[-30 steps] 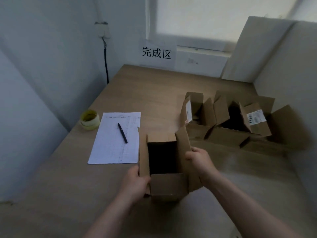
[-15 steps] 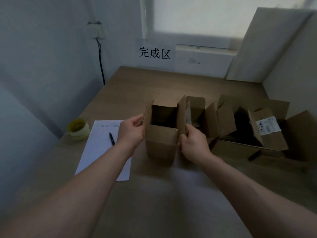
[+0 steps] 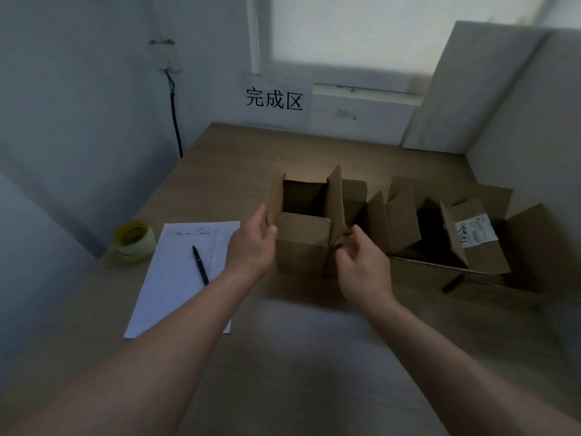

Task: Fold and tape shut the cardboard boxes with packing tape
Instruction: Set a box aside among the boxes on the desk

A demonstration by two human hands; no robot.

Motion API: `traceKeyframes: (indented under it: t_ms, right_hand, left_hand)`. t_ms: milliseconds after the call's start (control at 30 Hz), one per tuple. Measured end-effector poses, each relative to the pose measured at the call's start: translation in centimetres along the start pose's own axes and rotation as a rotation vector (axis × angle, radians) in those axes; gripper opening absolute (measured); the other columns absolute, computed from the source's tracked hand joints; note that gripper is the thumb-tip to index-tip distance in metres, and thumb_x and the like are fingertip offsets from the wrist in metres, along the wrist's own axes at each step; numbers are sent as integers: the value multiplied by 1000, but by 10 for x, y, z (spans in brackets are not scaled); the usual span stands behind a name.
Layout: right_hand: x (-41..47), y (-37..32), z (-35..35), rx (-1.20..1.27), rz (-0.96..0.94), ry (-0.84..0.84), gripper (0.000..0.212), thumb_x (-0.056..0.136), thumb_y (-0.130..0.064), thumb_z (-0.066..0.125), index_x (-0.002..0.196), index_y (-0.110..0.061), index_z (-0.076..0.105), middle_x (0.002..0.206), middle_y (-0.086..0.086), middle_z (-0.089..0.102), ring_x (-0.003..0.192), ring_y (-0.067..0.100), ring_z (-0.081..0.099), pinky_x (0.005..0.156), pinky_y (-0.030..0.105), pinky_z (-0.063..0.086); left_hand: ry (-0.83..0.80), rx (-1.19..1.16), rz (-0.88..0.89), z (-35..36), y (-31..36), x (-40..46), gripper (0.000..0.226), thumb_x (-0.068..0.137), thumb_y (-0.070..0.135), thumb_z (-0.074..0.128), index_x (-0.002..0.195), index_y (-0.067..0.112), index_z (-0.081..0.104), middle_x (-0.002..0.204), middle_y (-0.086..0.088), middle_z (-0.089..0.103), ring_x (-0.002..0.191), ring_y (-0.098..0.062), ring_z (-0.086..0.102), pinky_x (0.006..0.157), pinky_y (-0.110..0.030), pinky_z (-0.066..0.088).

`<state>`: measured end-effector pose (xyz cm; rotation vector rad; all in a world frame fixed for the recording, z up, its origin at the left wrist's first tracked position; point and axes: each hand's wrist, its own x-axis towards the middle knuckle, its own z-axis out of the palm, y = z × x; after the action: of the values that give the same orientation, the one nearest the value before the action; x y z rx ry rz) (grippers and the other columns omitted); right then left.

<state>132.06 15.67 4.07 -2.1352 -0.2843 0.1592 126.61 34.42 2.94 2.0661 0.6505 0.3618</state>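
Here, a small open box (image 3: 301, 243) stands upright on the table (image 3: 314, 357), flaps raised, set between the two hands. Left hand (image 3: 251, 243): thumb on the box's near left corner, fingers reaching along the left flap, loosely spread; whether they press the flap I cannot tell. Right hand (image 3: 361, 262): fingers slightly curled and apart at the base of the right flap, thumb and fingertips just beside the cardboard; whether they touch it is unclear.

Just beyond the right fingers, a second open box (image 3: 371, 215), flaps up. Right of that, a larger open box (image 3: 471, 247) with a white label on one flap.

Left of the left hand, a sheet of paper (image 3: 176, 278) with a pen (image 3: 200, 265) lying on it. Farther left, a tape roll (image 3: 134, 239), yellowish, near the wall. A sign (image 3: 274, 99) with characters hangs on the far wall.
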Motion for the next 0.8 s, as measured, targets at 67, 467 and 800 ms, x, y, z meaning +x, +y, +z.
traceKeyframes:
  t_ms: [67,467,800]
  right_hand:
    - [-23,0,-4,20,-30,-21,42,94,-12,58,133,-24,51,89,-43,58,95,-22,53,76,10,38]
    - [-133,-36,-2,-380,-234,-195,60,94,-22,63,149,-20,40,153,-1,42,142,14,35,114,33,30]
    - [-225,-60,41,-422,-631,-400,58,91,-30,64,146,-22,45,151,-4,45,133,20,48,105,31,38]
  left_hand:
    - [4,69,35,-5,-8,-24,53,101,30,48,151,22,31,154,0,37,140,-19,35,112,-36,32]
    - [-1,397,264,-63,-19,-163,38,100,32,44,133,17,56,136,-1,56,127,-17,49,101,-37,44]
    - [183,823,111,-129,-40,-311,31,92,30,40,111,16,61,114,-2,62,105,-26,57,81,-42,46]
